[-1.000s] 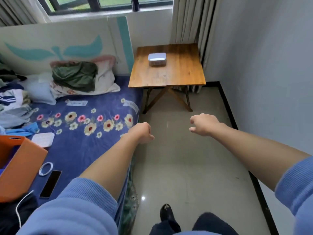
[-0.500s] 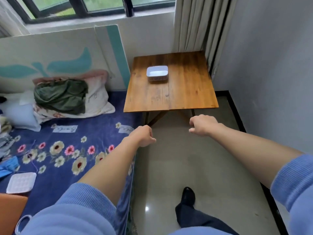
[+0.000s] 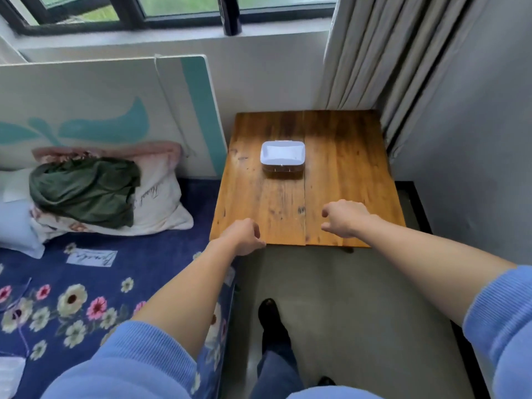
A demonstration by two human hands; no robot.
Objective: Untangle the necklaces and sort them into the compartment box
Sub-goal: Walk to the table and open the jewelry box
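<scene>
A closed white plastic box (image 3: pixel 282 156) with rounded corners sits near the middle of a small wooden table (image 3: pixel 342 180). No necklaces show in this view. My left hand (image 3: pixel 244 236) hovers at the table's near left corner, fingers curled in, nothing visible in it. My right hand (image 3: pixel 344 218) hangs over the near edge of the table, also loosely curled and holding nothing I can see. Both hands are a good way short of the box.
A bed (image 3: pixel 95 286) with a blue flowered cover lies left of the table, with pillows and a green cloth (image 3: pixel 83 191) on it. A grey curtain (image 3: pixel 383 59) and wall close off the right. My feet stand on the tiled floor (image 3: pixel 359 312) before the table.
I have walked toward the table. It and the box now look larger and closer, and both hands have come over its near edge. The orange box on the bed has left the view.
</scene>
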